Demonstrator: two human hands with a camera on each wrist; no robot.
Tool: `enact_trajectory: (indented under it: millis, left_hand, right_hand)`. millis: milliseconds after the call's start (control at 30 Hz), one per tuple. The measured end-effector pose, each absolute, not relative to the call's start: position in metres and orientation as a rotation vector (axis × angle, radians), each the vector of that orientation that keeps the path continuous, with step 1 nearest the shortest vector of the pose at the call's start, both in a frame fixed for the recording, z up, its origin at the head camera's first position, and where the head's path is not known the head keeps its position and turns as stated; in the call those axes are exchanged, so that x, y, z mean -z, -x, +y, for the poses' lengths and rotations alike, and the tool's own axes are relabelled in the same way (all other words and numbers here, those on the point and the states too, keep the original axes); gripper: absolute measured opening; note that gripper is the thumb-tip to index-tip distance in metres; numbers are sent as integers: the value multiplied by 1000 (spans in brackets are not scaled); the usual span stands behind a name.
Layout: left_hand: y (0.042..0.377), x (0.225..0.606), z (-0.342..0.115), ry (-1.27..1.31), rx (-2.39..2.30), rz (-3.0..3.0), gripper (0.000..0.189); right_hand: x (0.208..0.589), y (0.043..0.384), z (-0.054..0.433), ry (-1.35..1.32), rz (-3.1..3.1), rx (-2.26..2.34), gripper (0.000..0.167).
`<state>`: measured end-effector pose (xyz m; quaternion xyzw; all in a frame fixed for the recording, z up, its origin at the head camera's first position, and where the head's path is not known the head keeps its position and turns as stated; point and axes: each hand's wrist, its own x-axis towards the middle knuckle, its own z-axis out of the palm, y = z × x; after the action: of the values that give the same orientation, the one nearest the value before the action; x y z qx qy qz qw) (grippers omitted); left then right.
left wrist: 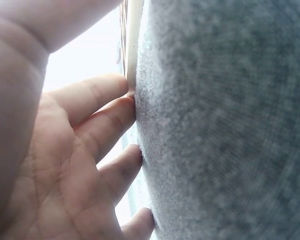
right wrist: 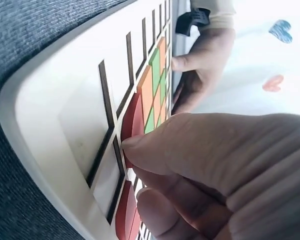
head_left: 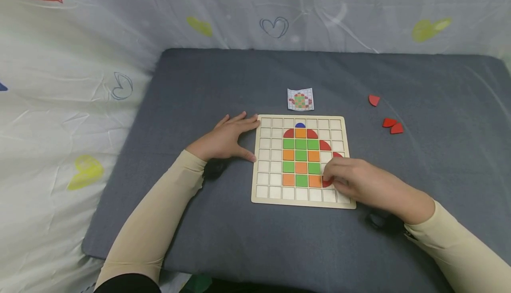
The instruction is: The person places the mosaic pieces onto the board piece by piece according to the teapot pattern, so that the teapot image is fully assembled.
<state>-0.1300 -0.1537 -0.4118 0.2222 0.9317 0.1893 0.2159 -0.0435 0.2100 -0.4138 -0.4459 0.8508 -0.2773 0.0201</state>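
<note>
A pale wooden grid board (head_left: pixel 254 195) lies on the grey table, partly filled with green and orange square tiles, red quarter-circle tiles and a blue half-round piece (head_left: pixel 300 125). My left hand (head_left: pixel 225 138) is spread at the board's left side, its thumb and fingertips at the edge. With thumb and fingers my right hand (head_left: pixel 359 180) pinches a red quarter-circle tile (right wrist: pixel 133 117) at a lower right cell, beside an orange tile (head_left: pixel 315 181). Another red tile (right wrist: pixel 124 212) shows near the fingers in the right wrist view. The right hand hides some right-hand cells.
Behind the board lies a small pattern card (head_left: pixel 300 106) with a coloured design. Three loose red tiles rest to the right: one farther back (head_left: pixel 374 100), with a pair (head_left: pixel 397 128) nearer. A white printed curtain (head_left: pixel 239 13) hangs behind the table.
</note>
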Motion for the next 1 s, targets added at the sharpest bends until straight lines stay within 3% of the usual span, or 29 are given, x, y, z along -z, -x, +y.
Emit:
enact_trajectory:
  millis: [367,733,1000]
  left_hand:
    - [130,415,-154,-613,-538,2575,113]
    - [130,415,-154,-605,-540,2575,113]
    - [130,413,-155,-618,-540,2572,112]
  right_hand:
    - [406,54,224,1230,2789,763,28]
    - [394,110,262,692,3010,664,10]
    - [395,154,282,509,3087,574,26]
